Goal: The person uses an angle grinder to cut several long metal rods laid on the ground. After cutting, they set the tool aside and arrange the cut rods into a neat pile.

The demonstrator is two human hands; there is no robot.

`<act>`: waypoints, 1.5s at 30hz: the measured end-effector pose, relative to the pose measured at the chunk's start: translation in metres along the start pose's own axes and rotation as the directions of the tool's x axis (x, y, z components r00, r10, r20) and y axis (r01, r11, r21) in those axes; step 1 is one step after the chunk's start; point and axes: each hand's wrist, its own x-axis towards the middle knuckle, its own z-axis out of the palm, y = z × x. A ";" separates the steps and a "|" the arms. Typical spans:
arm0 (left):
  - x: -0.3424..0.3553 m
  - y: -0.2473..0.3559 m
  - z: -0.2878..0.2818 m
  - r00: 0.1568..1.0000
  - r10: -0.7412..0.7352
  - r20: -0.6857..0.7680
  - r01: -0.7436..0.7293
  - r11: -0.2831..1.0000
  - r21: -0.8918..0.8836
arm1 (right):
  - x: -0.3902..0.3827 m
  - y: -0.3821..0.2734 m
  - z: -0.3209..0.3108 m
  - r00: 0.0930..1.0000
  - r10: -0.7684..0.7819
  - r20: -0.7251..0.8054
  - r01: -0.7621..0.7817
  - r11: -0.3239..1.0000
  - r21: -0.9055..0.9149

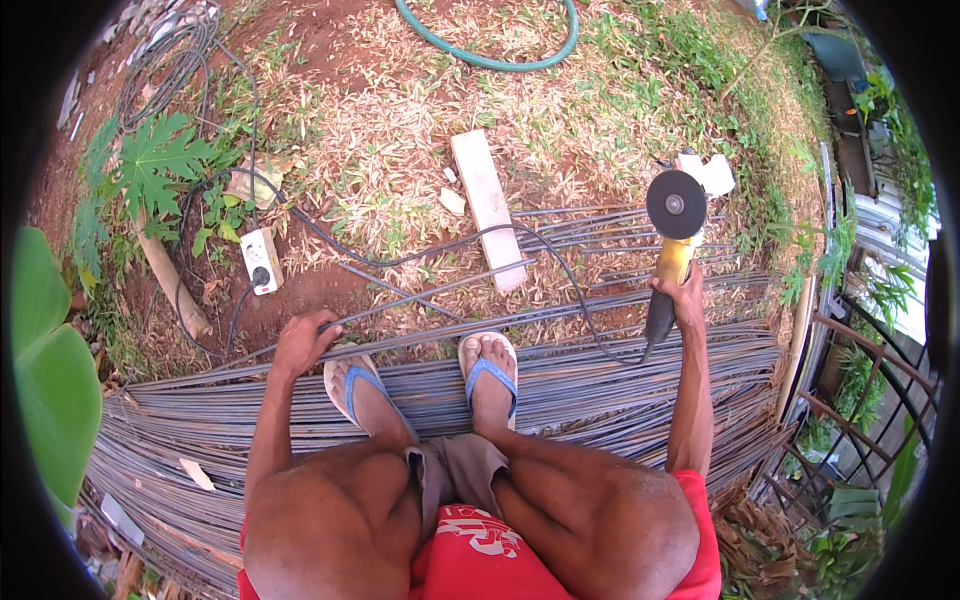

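My right hand is wrapped round a yellow and black angle grinder, held up with its dark cutting disc at the top. Its black cord trails off to the left. To the left, my left hand is closed on a thin metal rod. That rod slants up to the right, its far end lying on a wooden plank. Under my sandalled feet spreads a wide bed of long metal rods. More rods lie on the ground just right of the plank.
A white power strip with a plug in it lies at the left, by a short log. Coiled cable sits at the far left, and a green hose curves at the top. A rusty metal frame stands at the right.
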 end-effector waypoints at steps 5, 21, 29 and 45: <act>-0.009 -0.023 -0.006 0.999 -0.026 0.041 0.030 0.994 -0.108 | -0.039 -0.016 0.009 0.994 0.093 0.060 -0.110 0.881 0.459; 0.015 0.042 0.023 0.995 0.061 -0.081 -0.059 0.998 0.024 | -0.116 -0.070 -0.007 0.981 0.011 -0.191 0.132 0.683 0.718; 0.018 0.022 0.012 0.981 0.146 -0.130 -0.168 0.971 -0.173 | -0.135 -0.060 0.021 0.971 0.062 -0.229 0.147 0.600 0.787; 0.117 0.211 0.097 0.888 0.437 -0.144 -0.457 0.876 -0.153 | -0.150 -0.045 0.038 0.974 0.112 -0.198 0.103 0.560 0.822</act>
